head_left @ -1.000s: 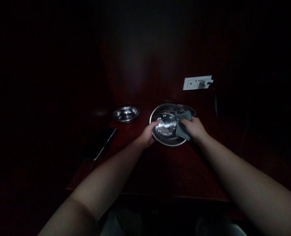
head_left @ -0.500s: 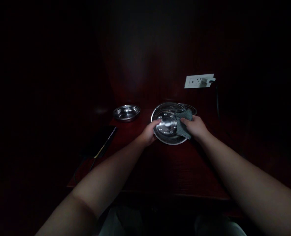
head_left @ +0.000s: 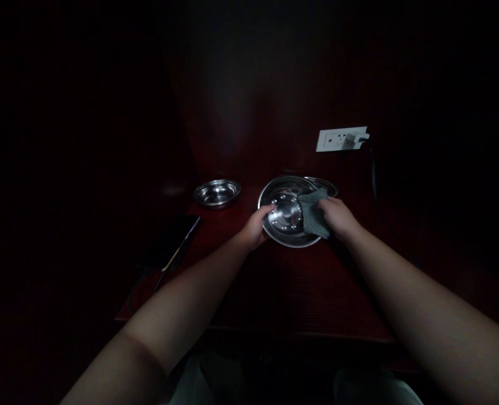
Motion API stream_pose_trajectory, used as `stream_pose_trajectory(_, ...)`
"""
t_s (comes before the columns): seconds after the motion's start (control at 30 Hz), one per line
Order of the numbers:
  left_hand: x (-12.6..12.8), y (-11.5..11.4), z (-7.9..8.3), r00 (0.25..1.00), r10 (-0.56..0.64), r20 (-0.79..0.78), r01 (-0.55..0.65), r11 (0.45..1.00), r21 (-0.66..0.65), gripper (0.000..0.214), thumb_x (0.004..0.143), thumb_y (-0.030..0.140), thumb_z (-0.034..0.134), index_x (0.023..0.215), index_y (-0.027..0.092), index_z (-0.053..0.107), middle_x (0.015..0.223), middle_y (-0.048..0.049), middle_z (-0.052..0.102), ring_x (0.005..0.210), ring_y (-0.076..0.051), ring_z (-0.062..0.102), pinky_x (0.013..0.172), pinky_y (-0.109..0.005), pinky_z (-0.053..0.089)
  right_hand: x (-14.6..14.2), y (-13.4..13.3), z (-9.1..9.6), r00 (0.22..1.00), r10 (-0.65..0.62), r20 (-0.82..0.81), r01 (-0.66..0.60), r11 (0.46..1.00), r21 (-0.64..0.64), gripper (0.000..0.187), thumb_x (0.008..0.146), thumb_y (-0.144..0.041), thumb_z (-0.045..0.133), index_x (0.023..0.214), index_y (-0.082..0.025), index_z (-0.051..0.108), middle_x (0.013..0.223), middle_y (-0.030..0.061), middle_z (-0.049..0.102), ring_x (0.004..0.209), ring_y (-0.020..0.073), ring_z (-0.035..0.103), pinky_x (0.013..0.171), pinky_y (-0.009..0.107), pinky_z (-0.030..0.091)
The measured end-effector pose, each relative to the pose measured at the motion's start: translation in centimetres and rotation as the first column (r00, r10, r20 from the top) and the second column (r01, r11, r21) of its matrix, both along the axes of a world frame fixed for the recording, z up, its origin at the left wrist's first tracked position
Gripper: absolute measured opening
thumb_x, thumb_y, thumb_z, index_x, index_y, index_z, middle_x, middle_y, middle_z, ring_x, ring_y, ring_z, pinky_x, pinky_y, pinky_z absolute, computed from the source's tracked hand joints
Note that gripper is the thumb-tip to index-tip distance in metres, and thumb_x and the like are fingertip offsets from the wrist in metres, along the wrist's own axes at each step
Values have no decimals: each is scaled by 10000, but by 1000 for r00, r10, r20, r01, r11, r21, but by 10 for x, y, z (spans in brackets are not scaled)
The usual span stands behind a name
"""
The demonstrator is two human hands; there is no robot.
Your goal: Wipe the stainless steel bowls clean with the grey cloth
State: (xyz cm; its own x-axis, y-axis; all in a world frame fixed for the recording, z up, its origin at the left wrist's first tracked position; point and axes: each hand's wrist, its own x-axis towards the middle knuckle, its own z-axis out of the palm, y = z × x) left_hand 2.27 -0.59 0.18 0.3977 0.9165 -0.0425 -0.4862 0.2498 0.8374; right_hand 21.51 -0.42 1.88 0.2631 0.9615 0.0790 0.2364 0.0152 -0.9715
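Observation:
A shiny steel plate is tilted up off a dark red wooden table, its inside facing me. My left hand grips its left rim, thumb over the edge. My right hand is closed on a grey cloth and presses it against the right side of the plate's inside. Behind the plate the rim of another steel plate shows on the table.
A third steel plate lies flat at the back left. A dark phone with a cable lies near the left edge. On the wall behind sits a white socket with a plugged-in charger and dark cord. The surroundings are dark.
The cloth and my right hand have shifted slightly up and left across the plate's inside. The plate has turned a little in my left hand.

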Motion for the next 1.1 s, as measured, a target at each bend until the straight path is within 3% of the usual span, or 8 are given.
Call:
stream_pose_trajectory(0.33, 1, -3, 2, 1000, 11, 28, -11, 1000, 10, 345, 760, 332, 529, 1006, 111, 626, 888, -111, 699, 925, -257, 633, 934, -431, 406, 5, 4, -6, 990, -26, 139, 21, 999, 39, 213, 650, -288, 441, 766, -170, 575, 620, 10, 578, 540, 142, 514, 505, 245, 390)
stream_pose_trajectory(0.6, 0, -3, 4, 997, 33, 75, -36, 999, 33, 360, 754, 333, 532, 1014, 101, 623, 918, -107, 695, 937, -247, 626, 963, -418, 389, 8, 7, -11, 993, 111, 39, -115, 987, 116, 298, 702, -318, 521, 951, -169, 588, 757, 26, 644, 633, 159, 590, 606, 283, 468)
stream_pose_trajectory(1.1, 0, -2, 1, 999, 8, 37, -8, 1000, 15, 365, 753, 342, 537, 1017, 102, 619, 916, -115, 694, 957, -260, 622, 950, -425, 398, 4, 1, -3, 975, 6, 221, -22, 997, 73, 276, 697, -329, 601, 892, -137, 635, 796, 81, 678, 684, 182, 630, 666, 310, 493)
